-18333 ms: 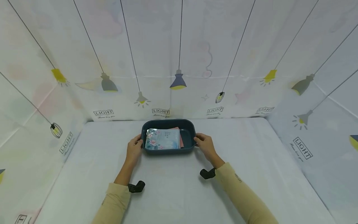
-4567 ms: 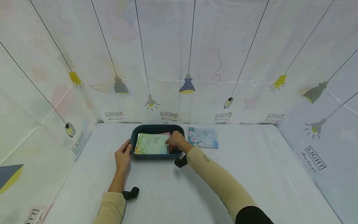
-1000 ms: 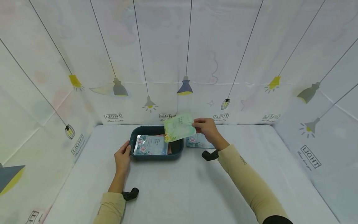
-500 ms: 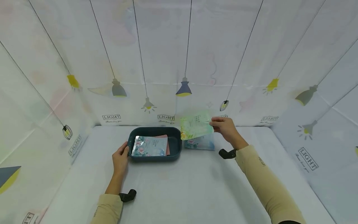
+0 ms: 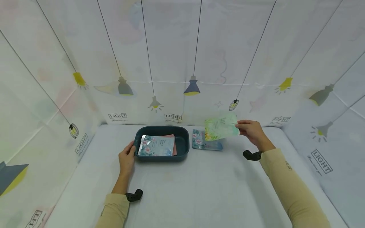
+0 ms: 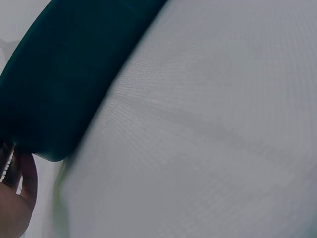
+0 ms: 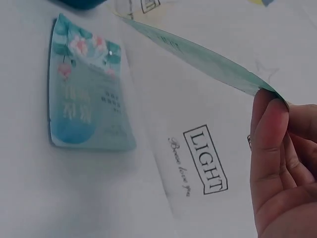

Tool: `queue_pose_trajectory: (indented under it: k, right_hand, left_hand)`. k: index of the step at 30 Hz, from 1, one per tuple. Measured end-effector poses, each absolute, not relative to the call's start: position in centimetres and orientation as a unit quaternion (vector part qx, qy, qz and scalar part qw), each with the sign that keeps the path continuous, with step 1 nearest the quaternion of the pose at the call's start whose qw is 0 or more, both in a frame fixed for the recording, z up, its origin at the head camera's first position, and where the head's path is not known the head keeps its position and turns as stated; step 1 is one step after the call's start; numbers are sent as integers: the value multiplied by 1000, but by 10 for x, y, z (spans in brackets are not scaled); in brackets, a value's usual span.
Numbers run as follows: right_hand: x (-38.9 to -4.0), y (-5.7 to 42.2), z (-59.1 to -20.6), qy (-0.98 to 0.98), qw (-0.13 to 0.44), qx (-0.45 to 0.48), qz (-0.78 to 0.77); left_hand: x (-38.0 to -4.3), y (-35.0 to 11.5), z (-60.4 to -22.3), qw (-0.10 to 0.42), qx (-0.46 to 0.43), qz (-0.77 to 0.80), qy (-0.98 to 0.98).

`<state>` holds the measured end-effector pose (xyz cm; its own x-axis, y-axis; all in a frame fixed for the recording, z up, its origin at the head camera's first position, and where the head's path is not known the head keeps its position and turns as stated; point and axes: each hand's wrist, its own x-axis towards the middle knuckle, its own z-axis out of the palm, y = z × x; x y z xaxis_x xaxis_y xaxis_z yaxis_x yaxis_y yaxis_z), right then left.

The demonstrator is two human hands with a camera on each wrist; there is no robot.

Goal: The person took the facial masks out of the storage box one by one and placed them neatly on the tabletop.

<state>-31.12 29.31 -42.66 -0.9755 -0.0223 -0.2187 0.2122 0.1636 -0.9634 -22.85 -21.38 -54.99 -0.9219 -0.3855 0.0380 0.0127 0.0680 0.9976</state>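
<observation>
My right hand (image 5: 252, 133) pinches the right edge of a green floral face-mask sachet (image 5: 220, 127) between thumb and fingers, holding it above the table. Under it, partly covered in the head view, a blue floral sachet (image 5: 209, 145) lies flat; the right wrist view shows that blue sachet (image 7: 89, 94) whole, apart from the held one. My left hand (image 5: 126, 158) holds the left end of a dark teal plastic basin (image 5: 161, 159), its fingers at the rim and outer wall. Inside the basin, another blue floral sachet (image 5: 157, 146) rests over a pink one (image 5: 175, 148).
A white cloth covers the table (image 5: 182, 193), whose back edge meets a printed fabric wall (image 5: 171, 47) with lamp drawings. Similar fabric stands at both sides. Each wrist wears a small black camera (image 5: 134, 195).
The green sachet, on top of the basin's pile several seconds ago, has been lifted out and carried rightward over the blue sachet on the table. The left hand stays at the basin.
</observation>
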Motion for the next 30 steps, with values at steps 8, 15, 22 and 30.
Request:
queue_pose_trajectory:
  k: [8, 15, 22, 30]
  right_hand:
    - [-315, 321, -446, 773, 101, 91, -619]
    - [-317, 338, -459, 778, 102, 103, -611]
    - [-317, 349, -463, 779, 105, 119, -607]
    - [-316, 363, -473, 775, 119, 138, -606]
  left_hand:
    - [-229, -214, -552, 141, 138, -670, -716]
    - [-232, -215, -553, 152, 132, -661, -723]
    - [-232, -215, -551, 154, 128, -654, -730]
    - [-220, -212, -527, 130, 128, -655, -733]
